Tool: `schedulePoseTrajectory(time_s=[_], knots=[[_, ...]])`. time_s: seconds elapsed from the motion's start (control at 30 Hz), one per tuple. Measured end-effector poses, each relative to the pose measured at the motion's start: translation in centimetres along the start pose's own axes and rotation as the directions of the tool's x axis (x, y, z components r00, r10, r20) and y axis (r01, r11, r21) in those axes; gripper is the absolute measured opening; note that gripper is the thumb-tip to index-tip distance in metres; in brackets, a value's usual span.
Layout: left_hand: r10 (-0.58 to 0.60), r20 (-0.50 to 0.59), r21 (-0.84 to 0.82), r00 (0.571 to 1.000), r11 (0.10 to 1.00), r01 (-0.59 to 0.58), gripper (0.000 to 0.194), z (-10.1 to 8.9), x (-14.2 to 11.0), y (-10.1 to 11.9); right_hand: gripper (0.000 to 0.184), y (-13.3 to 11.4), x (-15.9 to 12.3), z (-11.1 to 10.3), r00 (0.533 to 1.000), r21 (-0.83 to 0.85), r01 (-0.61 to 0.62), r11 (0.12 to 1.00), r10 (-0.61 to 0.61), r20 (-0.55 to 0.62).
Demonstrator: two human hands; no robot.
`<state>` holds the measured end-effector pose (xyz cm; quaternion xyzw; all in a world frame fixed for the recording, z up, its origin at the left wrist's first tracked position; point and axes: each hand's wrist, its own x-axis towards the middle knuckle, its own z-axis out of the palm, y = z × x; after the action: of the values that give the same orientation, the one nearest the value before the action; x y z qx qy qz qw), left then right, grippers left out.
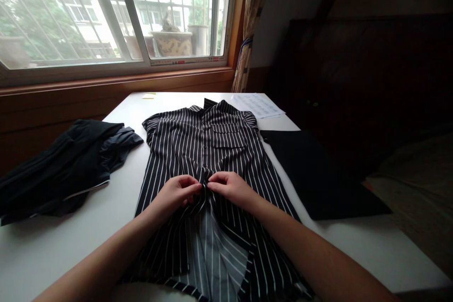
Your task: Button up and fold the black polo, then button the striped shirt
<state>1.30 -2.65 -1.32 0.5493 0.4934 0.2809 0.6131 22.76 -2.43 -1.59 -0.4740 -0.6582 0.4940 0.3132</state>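
A black shirt (177,146) with white stripes lies front side up on the white table, its collar (212,105) toward the window. Its upper front is closed along the button placket, while below my hands the two front edges part and show the greyish inside of the back. My left hand (180,190) pinches the placket edge from the left. From the right, my right hand (230,188) pinches the other edge, fingertips close to those of the left. Any button between the fingertips is too small or hidden to make out.
Dark folded clothes (78,160) lie on the table's left side. A flat black piece (318,174) hangs over the right edge. Printed paper (258,104) and a small yellowish slip (149,96) rest at the back of the white table (116,226), below a barred window (177,9).
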Motion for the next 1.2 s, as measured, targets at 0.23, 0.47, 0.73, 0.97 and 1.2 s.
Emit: schedulePoseTrajectory(time_s=[0.23,0.47,0.73,0.97,1.2], knots=[[0.003,0.011,0.035,1.0,0.999,-0.003,0.033,0.0,0.07,-0.09,0.023,0.07,0.22,-0.41,0.993,0.211,-0.114,0.971,0.11,0.033],[0.016,-0.012,0.123,1.0,0.992,-0.014,0.033,-0.01,0.02,-0.04,0.019,0.2,-0.02,-0.28,0.998,0.144,-0.055,0.988,0.049,0.044],[0.01,-0.03,0.128,0.999,0.992,-0.006,0.035,0.03,-0.06,0.3,0.021,0.49,-0.05,0.04,0.999,0.146,-0.008,0.989,0.0,0.052],[-0.002,-0.028,0.129,1.0,0.992,0.006,0.038,-0.03,-0.04,0.24,0.023,0.16,-0.26,0.16,1.0,0.126,-0.003,0.992,0.0,0.023],[0.011,-0.033,0.12,0.999,0.993,-0.007,0.038,-0.09,0.05,0.17,0.024,-0.03,-0.28,0.33,0.999,0.088,0.042,0.995,-0.043,0.009]])
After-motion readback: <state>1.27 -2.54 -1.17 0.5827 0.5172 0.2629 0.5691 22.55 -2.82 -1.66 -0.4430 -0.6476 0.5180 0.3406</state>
